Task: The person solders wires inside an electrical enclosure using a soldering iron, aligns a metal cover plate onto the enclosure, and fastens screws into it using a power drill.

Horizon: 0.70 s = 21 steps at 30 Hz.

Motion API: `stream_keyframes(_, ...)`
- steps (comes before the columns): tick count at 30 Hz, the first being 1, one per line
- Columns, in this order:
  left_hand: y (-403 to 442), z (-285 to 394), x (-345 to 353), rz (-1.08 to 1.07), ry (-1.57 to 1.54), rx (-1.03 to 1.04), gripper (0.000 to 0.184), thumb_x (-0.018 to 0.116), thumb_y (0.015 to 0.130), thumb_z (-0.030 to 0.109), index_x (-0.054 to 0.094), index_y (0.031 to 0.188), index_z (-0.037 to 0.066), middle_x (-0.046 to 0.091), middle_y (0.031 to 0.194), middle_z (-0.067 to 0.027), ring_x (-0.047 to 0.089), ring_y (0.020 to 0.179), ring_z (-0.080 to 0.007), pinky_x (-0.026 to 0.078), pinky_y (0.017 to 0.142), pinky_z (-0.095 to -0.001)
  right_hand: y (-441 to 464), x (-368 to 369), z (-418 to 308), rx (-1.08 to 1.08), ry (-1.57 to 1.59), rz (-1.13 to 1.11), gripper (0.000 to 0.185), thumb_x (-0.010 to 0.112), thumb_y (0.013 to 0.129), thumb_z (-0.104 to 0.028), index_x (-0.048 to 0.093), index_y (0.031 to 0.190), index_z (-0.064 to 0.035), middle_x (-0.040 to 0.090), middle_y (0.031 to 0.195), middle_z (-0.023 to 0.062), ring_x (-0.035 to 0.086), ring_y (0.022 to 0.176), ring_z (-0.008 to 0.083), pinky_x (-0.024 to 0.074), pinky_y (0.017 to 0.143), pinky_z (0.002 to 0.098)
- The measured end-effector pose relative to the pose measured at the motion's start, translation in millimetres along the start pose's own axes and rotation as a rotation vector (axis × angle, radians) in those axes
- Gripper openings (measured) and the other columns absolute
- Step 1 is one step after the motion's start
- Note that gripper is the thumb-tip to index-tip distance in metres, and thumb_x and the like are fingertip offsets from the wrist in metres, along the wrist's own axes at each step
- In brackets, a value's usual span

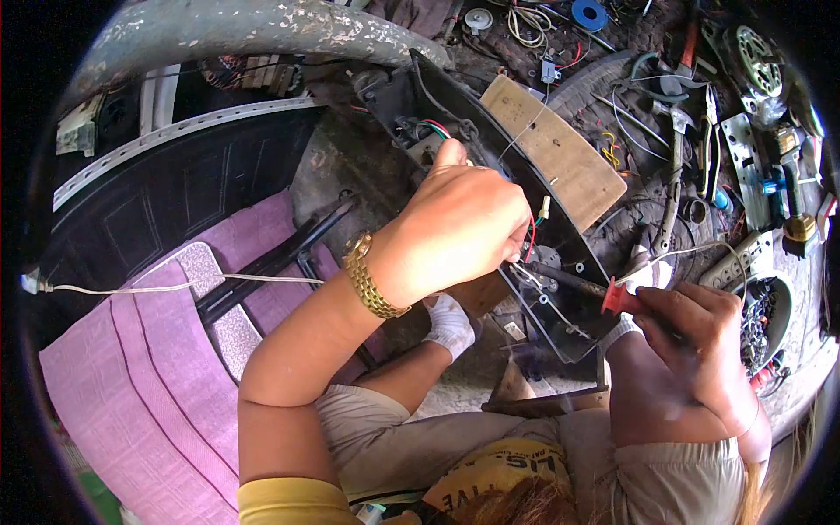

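Observation:
My right hand (691,324) is closed round the handle of a soldering iron with a red collar (619,299). The iron's metal barrel (569,278) points left into a long black casing (573,249), its tip close to my left fingertips. My left hand (464,210), with a gold watch (367,276) at the wrist, reaches over the casing. Its fingers are pinched by a thin red wire (532,238); the exact grip is partly hidden. Green and red wires (435,129) come out at the casing's far end. A small white connector (544,207) stands near its wall.
A brown board (560,149) lies beyond the casing. Hammer (675,149), pliers (709,131) and a blue tape roll (590,15) lie on the cluttered surface at right. A bowl of small parts (766,319) stands there too. A purple cloth (114,367) covers a seat at left.

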<state>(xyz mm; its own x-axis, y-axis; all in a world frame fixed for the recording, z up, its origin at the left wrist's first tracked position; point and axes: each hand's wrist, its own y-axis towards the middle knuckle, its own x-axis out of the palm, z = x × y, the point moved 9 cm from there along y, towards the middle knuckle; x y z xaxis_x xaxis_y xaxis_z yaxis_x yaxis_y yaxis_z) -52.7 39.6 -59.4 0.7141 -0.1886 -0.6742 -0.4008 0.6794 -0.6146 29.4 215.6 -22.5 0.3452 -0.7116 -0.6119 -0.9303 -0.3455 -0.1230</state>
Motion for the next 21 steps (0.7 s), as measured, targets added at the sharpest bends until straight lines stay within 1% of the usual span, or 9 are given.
stream_keyframes(5,0.1,0.6,0.5,-0.004,0.008,-0.002,0.003,0.074,0.075,0.018,0.072,0.074,0.017,0.066,0.072,-0.0009,0.063,0.083,-0.0191,0.029,0.087,-0.0429,-1.0,0.6,1.9,0.003,0.017,0.002,0.022,0.076,0.076,-0.014,0.071,0.096,-0.0080,0.056,0.064,0.0066,0.058,0.054,0.0260,0.0457,0.050,0.0372)
stream_keyframes(21,1.1,1.6,0.4,-0.034,-0.005,-0.014,0.003,0.075,0.074,0.017,0.072,0.074,0.018,0.067,0.073,-0.0006,0.064,0.084,-0.0193,0.029,0.089,-0.0433,-0.5,0.0,1.9,0.044,0.023,-0.013,0.021,0.076,0.076,-0.015,0.071,0.095,-0.0070,0.062,0.068,0.0074,0.062,0.058,0.0271,0.0491,0.054,0.0377)
